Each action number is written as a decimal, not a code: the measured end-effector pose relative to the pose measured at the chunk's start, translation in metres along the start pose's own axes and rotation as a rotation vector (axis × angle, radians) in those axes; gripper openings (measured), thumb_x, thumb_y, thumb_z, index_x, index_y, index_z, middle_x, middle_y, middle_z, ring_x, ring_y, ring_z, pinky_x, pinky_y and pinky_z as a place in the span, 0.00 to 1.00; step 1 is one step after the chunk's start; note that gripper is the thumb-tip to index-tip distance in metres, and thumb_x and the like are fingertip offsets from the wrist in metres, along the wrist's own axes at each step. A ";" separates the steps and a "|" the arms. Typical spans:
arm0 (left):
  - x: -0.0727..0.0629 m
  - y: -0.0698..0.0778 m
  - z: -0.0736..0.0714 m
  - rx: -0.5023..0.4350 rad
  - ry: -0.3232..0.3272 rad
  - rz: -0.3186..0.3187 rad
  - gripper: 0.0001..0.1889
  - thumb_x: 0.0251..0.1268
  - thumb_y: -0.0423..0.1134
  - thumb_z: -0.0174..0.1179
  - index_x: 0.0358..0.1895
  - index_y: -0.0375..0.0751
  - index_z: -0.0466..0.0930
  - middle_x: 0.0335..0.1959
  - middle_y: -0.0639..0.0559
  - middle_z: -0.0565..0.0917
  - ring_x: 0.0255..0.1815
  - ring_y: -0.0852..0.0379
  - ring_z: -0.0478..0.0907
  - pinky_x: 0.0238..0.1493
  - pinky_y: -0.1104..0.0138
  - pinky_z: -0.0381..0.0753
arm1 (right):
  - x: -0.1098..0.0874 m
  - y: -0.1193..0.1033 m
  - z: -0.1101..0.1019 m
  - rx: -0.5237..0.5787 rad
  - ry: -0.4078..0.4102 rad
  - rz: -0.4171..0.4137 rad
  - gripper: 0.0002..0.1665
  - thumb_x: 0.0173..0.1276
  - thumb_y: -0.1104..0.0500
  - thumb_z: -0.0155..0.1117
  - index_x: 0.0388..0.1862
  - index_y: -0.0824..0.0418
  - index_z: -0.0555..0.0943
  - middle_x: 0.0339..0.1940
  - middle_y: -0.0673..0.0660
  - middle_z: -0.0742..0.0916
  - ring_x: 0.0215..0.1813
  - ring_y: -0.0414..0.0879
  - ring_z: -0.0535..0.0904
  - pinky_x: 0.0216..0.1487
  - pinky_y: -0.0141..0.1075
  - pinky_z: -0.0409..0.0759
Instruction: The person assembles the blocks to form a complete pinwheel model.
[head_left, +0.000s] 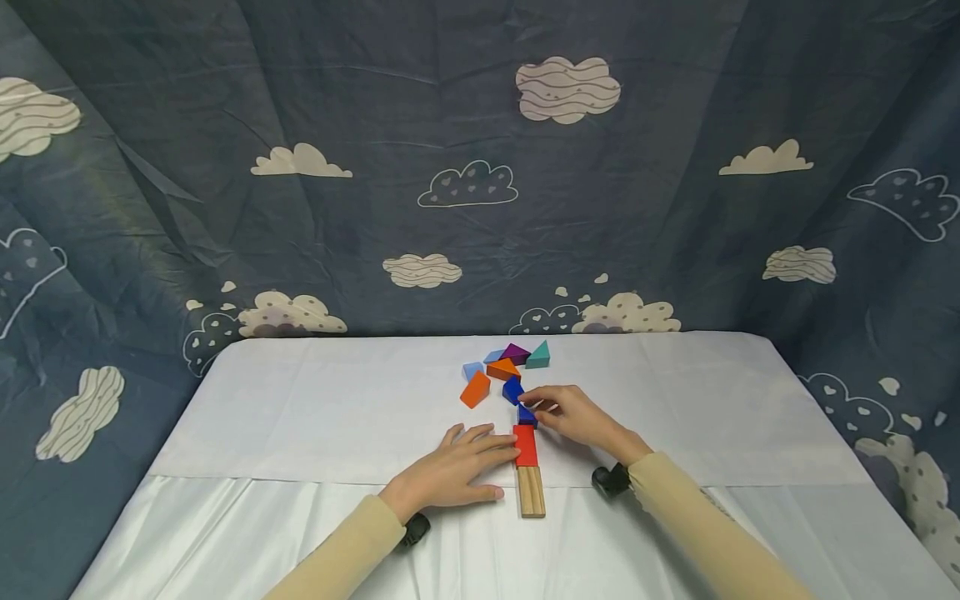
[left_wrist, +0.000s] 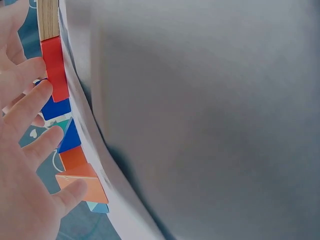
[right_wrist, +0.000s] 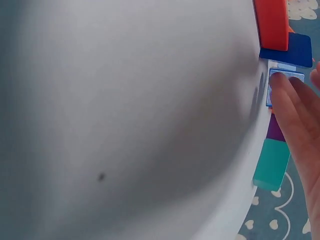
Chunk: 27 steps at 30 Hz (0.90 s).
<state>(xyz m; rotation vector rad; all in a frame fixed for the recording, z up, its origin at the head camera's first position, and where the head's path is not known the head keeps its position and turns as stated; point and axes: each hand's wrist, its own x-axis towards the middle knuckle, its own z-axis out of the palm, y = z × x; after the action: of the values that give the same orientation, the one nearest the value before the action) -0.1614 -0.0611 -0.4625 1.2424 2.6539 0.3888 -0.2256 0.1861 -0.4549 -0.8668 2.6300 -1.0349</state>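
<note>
A red block (head_left: 526, 446) lies end to end with a wooden block (head_left: 531, 492). My left hand (head_left: 457, 468) is spread flat beside them, its fingertips at the red block's left side. Beyond the red block stands a dark blue wedge (head_left: 527, 415), and past it a second dark blue block (head_left: 512, 390) sits at an angle. My right hand (head_left: 573, 417) reaches in from the right; its fingertips touch the second blue block's side in the right wrist view, with the thumb near the first wedge. I see no clear pinch.
Farther back lie two orange blocks (head_left: 476, 389), a purple triangle (head_left: 514, 354), a teal triangle (head_left: 538, 356) and small light blue pieces (head_left: 472, 370). They rest on a white-covered table (head_left: 337, 417). A dark cloud-print curtain (head_left: 375, 233) hangs behind.
</note>
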 end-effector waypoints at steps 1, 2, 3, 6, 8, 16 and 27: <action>0.000 0.000 0.000 0.001 0.001 0.001 0.31 0.68 0.59 0.52 0.72 0.55 0.63 0.74 0.59 0.59 0.74 0.49 0.50 0.66 0.41 0.49 | 0.000 0.000 0.000 -0.001 -0.001 0.000 0.19 0.66 0.70 0.59 0.56 0.67 0.79 0.50 0.60 0.84 0.47 0.50 0.81 0.48 0.40 0.79; 0.000 0.000 0.000 0.002 0.002 0.002 0.31 0.68 0.59 0.52 0.72 0.55 0.63 0.74 0.59 0.59 0.74 0.49 0.50 0.66 0.41 0.49 | -0.001 0.000 0.000 -0.002 -0.005 0.000 0.18 0.66 0.70 0.59 0.55 0.67 0.80 0.49 0.60 0.85 0.46 0.50 0.81 0.47 0.39 0.80; 0.000 0.000 0.001 0.003 0.003 0.003 0.31 0.68 0.59 0.52 0.72 0.55 0.63 0.74 0.59 0.59 0.74 0.49 0.50 0.66 0.41 0.49 | -0.001 0.000 -0.001 -0.005 -0.008 -0.002 0.18 0.66 0.70 0.59 0.55 0.67 0.80 0.48 0.59 0.85 0.45 0.50 0.81 0.46 0.38 0.80; 0.000 0.000 0.001 0.000 0.003 0.002 0.31 0.68 0.59 0.52 0.72 0.55 0.63 0.74 0.59 0.59 0.74 0.49 0.50 0.66 0.41 0.49 | -0.001 0.000 0.000 -0.015 -0.014 0.002 0.18 0.66 0.70 0.59 0.55 0.66 0.80 0.45 0.58 0.85 0.44 0.49 0.81 0.45 0.37 0.80; 0.000 0.000 0.001 -0.004 0.000 -0.002 0.31 0.68 0.59 0.52 0.72 0.56 0.63 0.74 0.59 0.59 0.74 0.50 0.50 0.66 0.41 0.48 | -0.001 0.000 0.001 -0.015 -0.018 0.010 0.18 0.66 0.70 0.59 0.55 0.65 0.80 0.45 0.58 0.85 0.44 0.49 0.81 0.46 0.38 0.80; 0.000 0.001 0.002 -0.004 -0.018 -0.017 0.32 0.68 0.60 0.51 0.73 0.58 0.61 0.74 0.60 0.57 0.75 0.51 0.48 0.67 0.41 0.47 | 0.001 -0.005 0.004 -0.020 -0.025 0.027 0.19 0.67 0.70 0.58 0.56 0.63 0.80 0.47 0.57 0.85 0.47 0.50 0.80 0.49 0.42 0.79; -0.001 0.000 0.000 -0.002 -0.014 -0.005 0.32 0.68 0.60 0.51 0.73 0.56 0.61 0.75 0.59 0.56 0.75 0.49 0.49 0.67 0.41 0.47 | 0.003 -0.006 0.005 -0.025 -0.024 0.027 0.19 0.67 0.70 0.58 0.56 0.64 0.80 0.47 0.57 0.85 0.47 0.50 0.81 0.49 0.41 0.79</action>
<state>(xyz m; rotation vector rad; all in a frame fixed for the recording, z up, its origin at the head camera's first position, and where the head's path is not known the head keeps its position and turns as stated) -0.1608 -0.0615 -0.4628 1.2331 2.6438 0.3807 -0.2237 0.1787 -0.4545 -0.8414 2.6326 -0.9817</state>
